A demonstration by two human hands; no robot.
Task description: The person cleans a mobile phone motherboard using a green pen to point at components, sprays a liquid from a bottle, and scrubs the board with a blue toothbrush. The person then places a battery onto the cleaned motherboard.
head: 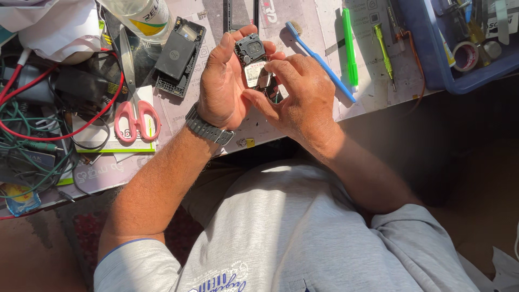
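Observation:
My left hand (220, 86), with a grey watch at the wrist, grips a small opened phone body (252, 60) upright above the table edge. Its back is off, showing a dark camera block at the top and a white label below. My right hand (300, 94) rests against the lower part of the phone, fingertips pinched on a small part near the label. What the fingertips hold is too small to tell. A black phone back cover (178, 57) lies on the table just left of my left hand.
Pink-handled scissors (135, 108) and tangled red and green wires (38, 119) lie at left. A blue toothbrush (319, 59), green pen (350, 48) and green screwdriver (385, 54) lie at right. A blue tray (432, 65) with tape rolls stands at far right. A clear bottle (140, 19) stands behind.

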